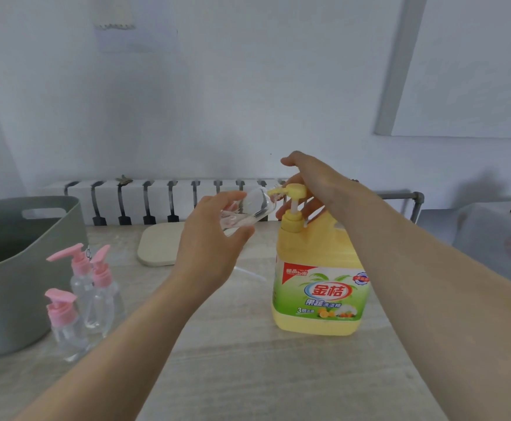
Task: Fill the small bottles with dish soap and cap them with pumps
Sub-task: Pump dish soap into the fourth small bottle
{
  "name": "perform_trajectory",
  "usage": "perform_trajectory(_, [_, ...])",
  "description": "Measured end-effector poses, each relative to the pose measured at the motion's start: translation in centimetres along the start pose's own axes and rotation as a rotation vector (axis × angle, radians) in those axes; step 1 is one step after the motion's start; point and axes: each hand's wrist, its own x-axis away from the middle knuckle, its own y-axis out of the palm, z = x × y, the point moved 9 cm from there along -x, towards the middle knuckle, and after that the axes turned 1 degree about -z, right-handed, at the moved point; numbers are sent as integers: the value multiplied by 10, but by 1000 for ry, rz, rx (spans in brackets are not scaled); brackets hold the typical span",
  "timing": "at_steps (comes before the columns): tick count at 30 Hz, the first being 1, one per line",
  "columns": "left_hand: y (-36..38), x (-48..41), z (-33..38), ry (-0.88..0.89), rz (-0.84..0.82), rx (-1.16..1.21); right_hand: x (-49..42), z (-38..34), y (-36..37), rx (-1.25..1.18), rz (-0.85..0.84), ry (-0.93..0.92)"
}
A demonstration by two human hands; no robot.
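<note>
One small bottle [248, 209], clear and uncapped, hangs tilted almost on its side above the table, its mouth brought up to the spout of the yellow pump [293, 191]. The left hand [208, 241] grips it round the body, fingers and thumb curled about the clear wall. The right hand [315, 183] arches over the pump head, fingers curled down behind its neck, placed to press. The pump sits on the big soap jug [321, 284], which stands upright on the table [248, 375].

To do this step well, I would set the spout tip right inside the mouth before pressing, then drop the bottle's base lower so the soap runs down and not back out. Press slowly and fully. Thick soap strings, so pause before drawing the bottle away. Only the pressing hand steadies the jug, so push straight down.

How much soap the bottle holds is hard to tell; there may be a little at the bottom.

Three capped bottles [105, 302] with pink pumps stand together to the left, just beside a grey basket [11, 268]. A pale board [157, 244] lies behind, near the table's far edge
</note>
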Motion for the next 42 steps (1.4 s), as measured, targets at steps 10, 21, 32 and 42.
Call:
perform_trajectory(10, [1,0,-1,-3,4,31,-2,-3,6,104,-14,3])
perform_trajectory(21, [1,0,-2,-10,-2,18,2,-9,6,307,22,-3])
perform_trajectory(32, [3,3,-7,-17,-16,31,0,-9,16,553,-30,44])
perform_trajectory(42, [8,5,-17,-34,-17,58,-23,7,17,429,75,78])
